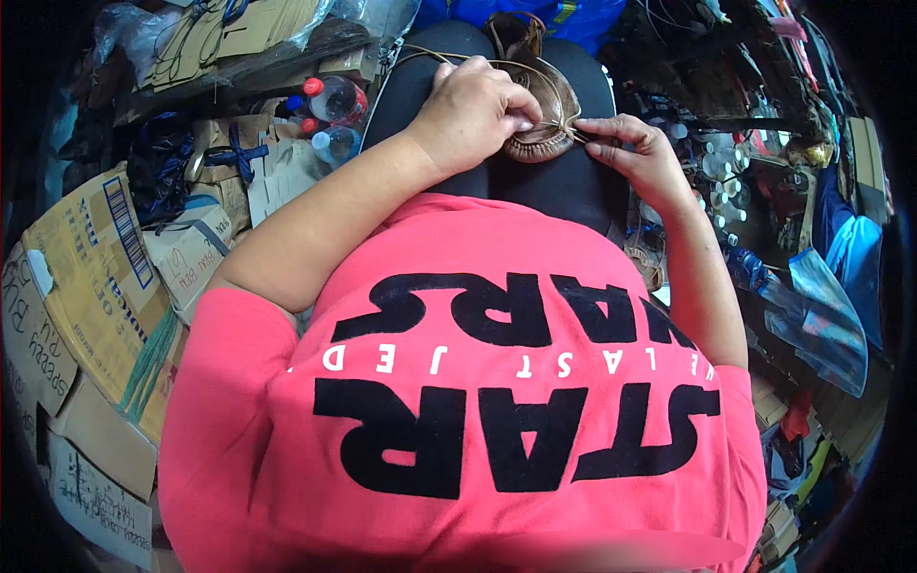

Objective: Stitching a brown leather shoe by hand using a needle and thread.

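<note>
Head view, looking down over the person's chest to the lap. The left hand lies palm down across a brown shoe, knuckles raised, its fingers curled and pressed together on the near edge of the shoe, pinning it against the black-clad thighs. The right hand comes in from the right with the wrist bent; thumb and forefinger are closed in a pinch on a thin tan cord at the shoe's edge, the other fingers folded loosely beneath. The two hands almost touch at this point.

A pink printed shirt fills the lower half of the view and hides the lap nearer the body. To the left lie flattened cardboard boxes and two clear plastic bottles, one with a red cap. To the right stands a crowded heap of small items, too blurred to tell apart, with blue plastic sheeting at the edge.

The shoe rests on the lap between the hands, brown and worn-looking, with a ribbed or stitched border along its near rim; loops of the cord arc over its far side. The left hand covers much of it.
</note>
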The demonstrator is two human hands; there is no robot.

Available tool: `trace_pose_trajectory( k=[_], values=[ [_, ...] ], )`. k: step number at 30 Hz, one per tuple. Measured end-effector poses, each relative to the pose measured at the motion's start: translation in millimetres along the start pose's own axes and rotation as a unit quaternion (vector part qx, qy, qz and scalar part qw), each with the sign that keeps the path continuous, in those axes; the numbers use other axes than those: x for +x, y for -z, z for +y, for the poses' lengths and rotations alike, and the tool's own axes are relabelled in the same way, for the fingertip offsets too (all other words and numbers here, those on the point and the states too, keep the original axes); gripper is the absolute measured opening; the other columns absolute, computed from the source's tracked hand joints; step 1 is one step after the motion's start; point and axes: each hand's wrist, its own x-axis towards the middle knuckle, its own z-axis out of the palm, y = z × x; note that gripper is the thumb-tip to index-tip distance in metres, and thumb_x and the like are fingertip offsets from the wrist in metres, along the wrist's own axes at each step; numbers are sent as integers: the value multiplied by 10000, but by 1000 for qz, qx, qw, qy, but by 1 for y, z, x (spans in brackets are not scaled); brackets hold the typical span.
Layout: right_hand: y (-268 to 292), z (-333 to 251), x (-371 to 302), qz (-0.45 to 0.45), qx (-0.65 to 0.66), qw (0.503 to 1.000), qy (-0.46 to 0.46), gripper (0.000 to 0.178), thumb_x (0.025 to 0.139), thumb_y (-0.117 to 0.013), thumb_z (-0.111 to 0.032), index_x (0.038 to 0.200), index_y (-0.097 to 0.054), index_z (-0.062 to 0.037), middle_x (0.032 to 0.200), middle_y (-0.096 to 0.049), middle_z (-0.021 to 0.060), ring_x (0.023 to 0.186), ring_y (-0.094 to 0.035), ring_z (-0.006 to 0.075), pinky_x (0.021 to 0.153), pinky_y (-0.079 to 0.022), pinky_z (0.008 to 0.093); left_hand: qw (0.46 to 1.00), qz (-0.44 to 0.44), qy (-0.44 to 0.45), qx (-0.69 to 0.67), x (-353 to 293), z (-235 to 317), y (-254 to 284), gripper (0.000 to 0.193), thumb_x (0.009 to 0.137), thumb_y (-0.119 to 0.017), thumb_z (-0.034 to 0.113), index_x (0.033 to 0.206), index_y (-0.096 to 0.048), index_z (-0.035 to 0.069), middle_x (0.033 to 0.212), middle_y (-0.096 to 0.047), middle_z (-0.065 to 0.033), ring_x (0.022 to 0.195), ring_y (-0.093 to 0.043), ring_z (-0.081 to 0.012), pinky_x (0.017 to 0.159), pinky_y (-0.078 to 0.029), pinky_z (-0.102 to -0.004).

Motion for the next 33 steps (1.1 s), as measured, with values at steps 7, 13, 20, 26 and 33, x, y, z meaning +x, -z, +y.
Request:
trace_pose_trajectory(
  k=[7, 13, 20, 26, 33],
  values=[
    [-6, -4, 7, 12, 107, 992, -66, 216, 827, -694, -66, 1043, -706, -66, 926, -674, 12, 868, -581, 73, 829, -469, 240, 988, -50, 126, -75, 10, 15, -11, 90, 775, -695, 209, 840, -678, 149, 760, -668, 8, 859, -568, -199, 864, -356, -428],
    [-1, -16, 20, -30, 13, 996, -80, 106, 832, -700, -86, 907, -671, -17, 866, -650, -10, 808, -553, 54, 755, -456, 225, 968, -128, 142, -162, 17, 13, -17, 116, 781, -691, 218, 848, -673, 125, 762, -664, -23, 877, -578, -208, 837, -377, -416],
    [18, -12, 12, -20, 65, 995, -71, 114, 833, -708, -121, 845, -662, -17, 821, -570, -9, 800, -545, 83, 752, -447, 238, 992, -121, -22, 42, 14, 9, 16, 90, 816, -643, 185, 846, -629, 101, 829, -644, -49, 887, -567, -263, 799, -406, -425],
    [14, 2, 6, 3, 31, 1000, 2, 140, 839, -707, -139, 864, -645, -16, 942, -500, -2, 878, -503, 89, 777, -419, 230, 984, -160, 52, -52, 19, 18, 3, 61, 839, -580, 116, 877, -591, 70, 815, -630, -143, 846, -595, -336, 745, -459, -444],
    [37, -2, -28, -13, 133, 990, -40, 81, 826, -684, -81, 825, -628, -22, 942, -506, 0, 869, -518, 81, 766, -427, 233, 979, -201, -21, 10, 30, 22, 7, 92, 863, -552, 130, 923, -609, 90, 804, -639, -142, 834, -618, -330, 735, -464, -453]
  ],
)
